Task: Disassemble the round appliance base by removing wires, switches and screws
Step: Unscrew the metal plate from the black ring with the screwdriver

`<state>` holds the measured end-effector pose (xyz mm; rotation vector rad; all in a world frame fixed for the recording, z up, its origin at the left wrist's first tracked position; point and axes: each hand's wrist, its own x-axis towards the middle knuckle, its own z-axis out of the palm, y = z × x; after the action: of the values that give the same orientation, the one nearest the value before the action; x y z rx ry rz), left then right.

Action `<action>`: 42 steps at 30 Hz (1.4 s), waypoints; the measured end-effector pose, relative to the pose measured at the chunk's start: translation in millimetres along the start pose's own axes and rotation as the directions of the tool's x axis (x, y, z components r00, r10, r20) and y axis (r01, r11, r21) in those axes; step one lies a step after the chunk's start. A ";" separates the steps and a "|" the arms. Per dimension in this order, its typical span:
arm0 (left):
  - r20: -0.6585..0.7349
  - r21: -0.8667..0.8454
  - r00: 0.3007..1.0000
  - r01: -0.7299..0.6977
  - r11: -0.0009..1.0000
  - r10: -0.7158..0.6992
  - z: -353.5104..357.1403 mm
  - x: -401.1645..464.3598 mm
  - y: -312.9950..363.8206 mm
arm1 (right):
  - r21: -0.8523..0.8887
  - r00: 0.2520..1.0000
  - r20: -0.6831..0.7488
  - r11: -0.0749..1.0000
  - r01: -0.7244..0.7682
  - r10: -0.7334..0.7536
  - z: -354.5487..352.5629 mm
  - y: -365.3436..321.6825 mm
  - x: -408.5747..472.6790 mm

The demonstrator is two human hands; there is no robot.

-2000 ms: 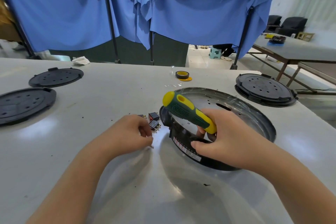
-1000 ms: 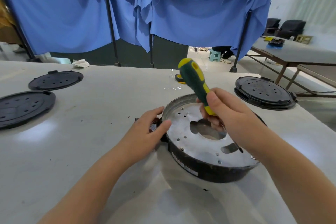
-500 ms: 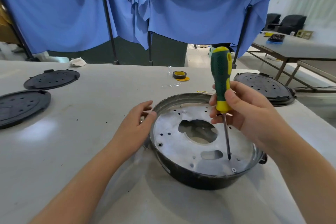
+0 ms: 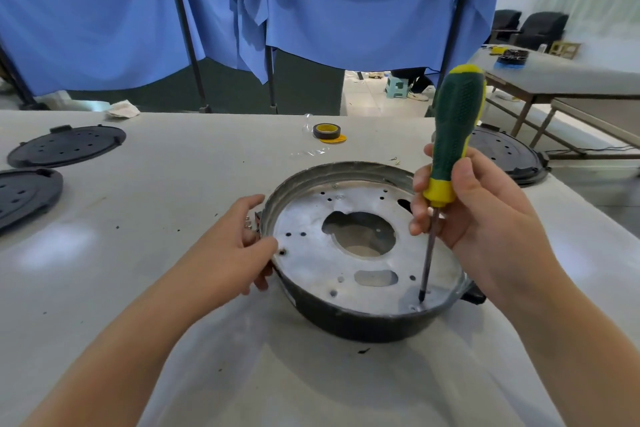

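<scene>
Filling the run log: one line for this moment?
right hand: grips screwdriver, tip at near-rim screw | left hand: holds round base rim | phase: unscrewing

1 head view, close above the table (image 4: 173, 184), facing forward and down

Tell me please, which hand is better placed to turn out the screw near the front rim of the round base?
The right hand. It grips the screwdriver upright, tip down at a screw near the front rim of the metal plate. The left hand holds the round base at its left edge, steadying it.
</scene>
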<state>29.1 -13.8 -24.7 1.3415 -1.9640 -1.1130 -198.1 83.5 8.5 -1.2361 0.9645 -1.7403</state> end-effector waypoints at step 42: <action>-0.041 -0.029 0.998 -0.048 0.998 0.047 21.0 10.6 -11.1 | 0.085 0.981 0.189 0.995 -0.050 0.034 14.6 7.6 -8.2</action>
<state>14.4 -18.5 -45.7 1.2853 -1.9331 -1.0803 -180.9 85.7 2.2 -1.2866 0.7892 -1.5849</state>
